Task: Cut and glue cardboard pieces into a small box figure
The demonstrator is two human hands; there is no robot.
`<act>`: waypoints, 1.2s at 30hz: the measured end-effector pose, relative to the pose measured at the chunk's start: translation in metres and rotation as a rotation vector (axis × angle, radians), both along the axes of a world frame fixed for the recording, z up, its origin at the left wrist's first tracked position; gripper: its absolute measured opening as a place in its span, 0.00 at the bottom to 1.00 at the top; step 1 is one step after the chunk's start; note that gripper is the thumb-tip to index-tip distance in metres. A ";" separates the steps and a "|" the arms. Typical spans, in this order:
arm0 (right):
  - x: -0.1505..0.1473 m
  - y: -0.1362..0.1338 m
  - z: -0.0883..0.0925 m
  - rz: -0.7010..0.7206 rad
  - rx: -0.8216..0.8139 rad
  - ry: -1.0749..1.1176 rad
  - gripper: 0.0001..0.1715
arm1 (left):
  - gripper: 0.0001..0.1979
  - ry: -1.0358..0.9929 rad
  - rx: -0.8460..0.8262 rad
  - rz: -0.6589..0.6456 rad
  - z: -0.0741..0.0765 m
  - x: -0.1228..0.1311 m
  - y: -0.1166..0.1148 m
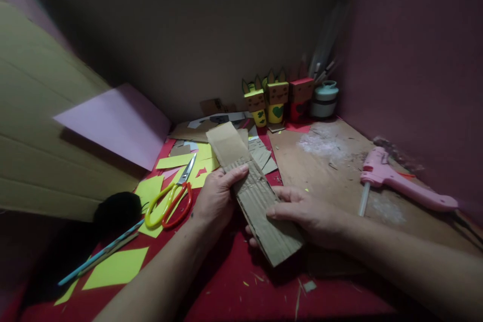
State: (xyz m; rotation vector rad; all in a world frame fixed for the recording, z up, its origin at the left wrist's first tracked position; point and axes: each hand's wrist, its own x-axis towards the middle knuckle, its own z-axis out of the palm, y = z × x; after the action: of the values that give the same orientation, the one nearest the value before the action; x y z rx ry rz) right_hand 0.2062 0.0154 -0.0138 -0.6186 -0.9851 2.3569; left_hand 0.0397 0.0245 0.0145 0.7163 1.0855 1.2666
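Both my hands hold a long strip of corrugated cardboard (260, 201) above the red table covering. My left hand (219, 196) grips its left edge, thumb pressed on the ribbed face. From the right side, my right hand (298, 211) clasps the lower half, thumb on top and fingertips showing beneath. The strip tilts, its smooth tan upper end pointing away from me and its ribs exposed lower down. Scissors (177, 204) with one yellow and one red handle lie left of my left hand, on yellow paper pieces (206, 158).
A pink glue gun (396, 178) rests at right on a brown board (324, 186). Small decorated cardboard figures (277, 95) and a teal-lidded jar (325, 99) stand at the back. Purple paper (121, 121) leans at left near a blue striped stick (101, 251) and yellow paper (116, 267).
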 end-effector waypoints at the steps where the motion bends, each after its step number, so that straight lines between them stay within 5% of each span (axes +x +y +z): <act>1: 0.000 0.001 0.001 -0.028 0.009 -0.006 0.21 | 0.11 0.008 0.005 -0.014 -0.001 0.002 -0.003; 9: -0.001 0.005 0.005 -0.261 0.194 -0.085 0.18 | 0.12 0.009 0.039 -0.098 -0.007 0.017 -0.016; 36: -0.001 0.005 0.004 -0.278 0.178 -0.068 0.22 | 0.12 -0.078 0.038 -0.093 -0.003 0.021 -0.021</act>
State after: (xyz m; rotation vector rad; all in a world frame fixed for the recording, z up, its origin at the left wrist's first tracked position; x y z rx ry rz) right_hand 0.2054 0.0208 -0.0094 -0.7194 -1.0517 1.9938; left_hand 0.0605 0.0040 0.0119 0.7321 0.9567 1.2287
